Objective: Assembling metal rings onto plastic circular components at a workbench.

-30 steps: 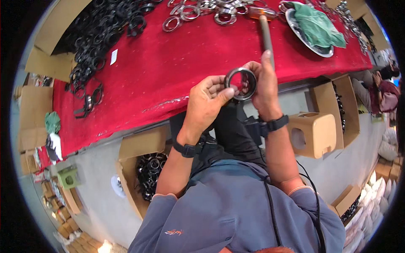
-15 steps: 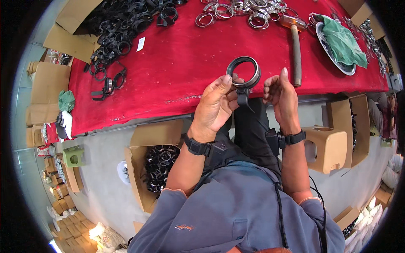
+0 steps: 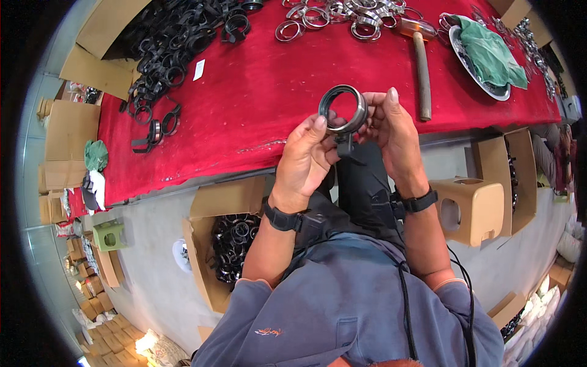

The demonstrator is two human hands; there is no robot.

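Note:
My left hand point(image 3: 304, 151) pinches the left side of a black ring clamp point(image 3: 356, 122) lined with a silvery metal band. The clamp is held upright above the table's near edge, its short black tab hanging down. At its right side is my right hand point(image 3: 397, 136), thumb raised and fingers curled against the ring's outside; some fingertips are hidden behind it. Farther off on the red-covered table point(image 3: 244, 110) lie a hammer point(image 3: 422, 76) with a wooden handle and a pile of bare metal rings point(image 3: 365, 27).
Many black clamps point(image 3: 177, 46) are heaped at the far left, with a few nearer ones point(image 3: 155, 131). A metal tray point(image 3: 455, 46) holds green cloth point(image 3: 489, 52) at right. Below stand a cardboard box of clamps point(image 3: 199, 263) and a tan stool point(image 3: 483, 211).
My right hand has moved left and now touches the ring clamp, where before it was apart. The clamp has shifted slightly left and turned, showing more metal band on its right.

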